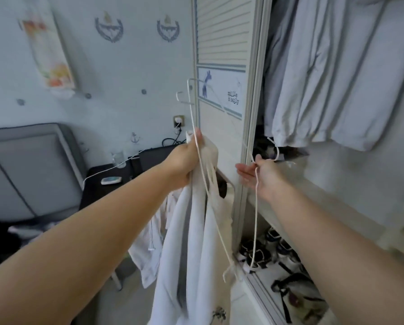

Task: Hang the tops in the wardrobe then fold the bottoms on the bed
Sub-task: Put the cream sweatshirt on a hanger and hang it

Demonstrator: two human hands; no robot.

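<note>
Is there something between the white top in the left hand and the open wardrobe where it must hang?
Partly. The left hand grips the white top with hangers in front of the wardrobe door. The door's edge stands between the top and the open section, where hanging clothes fill the upper space. The right hand holds another white hanger at the opening.

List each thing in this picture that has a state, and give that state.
left hand: grips white top and a hanger
right hand: holds wire hanger
white top: hanging down, not yet hung
wire hanger: off the rail
wardrobe door: open
grey garments: hung inside
</note>
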